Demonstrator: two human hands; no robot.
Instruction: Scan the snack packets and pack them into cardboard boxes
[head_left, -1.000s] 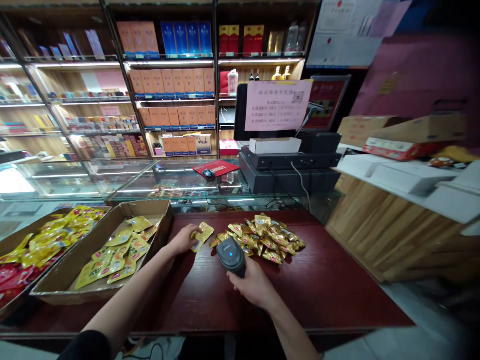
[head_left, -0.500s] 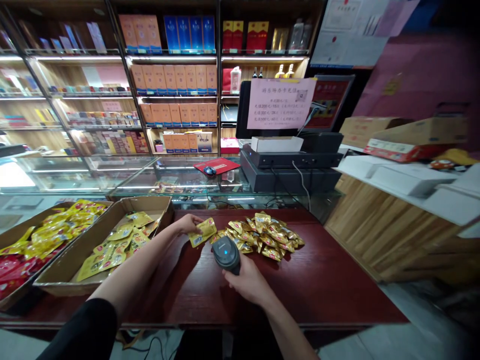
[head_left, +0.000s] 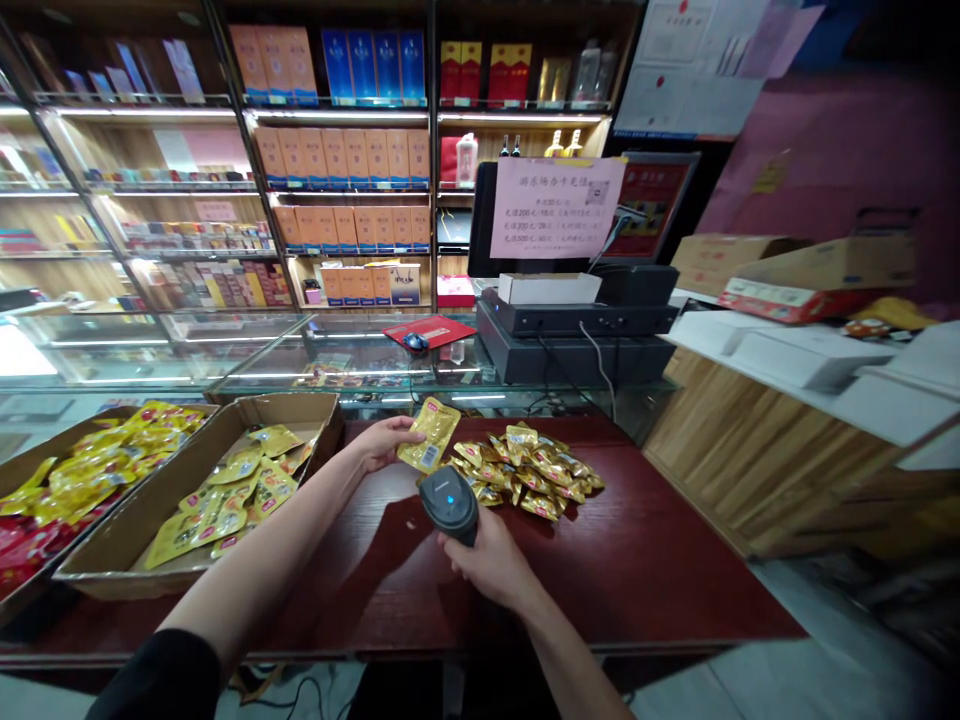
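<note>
A shop is shown, seen from behind or beside a sales counter: tall lit shelves [head_left: 337,190] at the far side are stocked with rows of matching orange boxes [head_left: 345,158], blue boxes [head_left: 373,66] and bottles, and a glass display case [head_left: 352,352] is set before them. A monitor [head_left: 484,220] is stood on dark till-like equipment [head_left: 574,340], with a pink price notice [head_left: 555,208] taped over it, while packaged snacks are heaped in cardboard trays [head_left: 199,500] at the near left; the small goods on the far-left shelves are blurred, perhaps cigarette packs.
</note>
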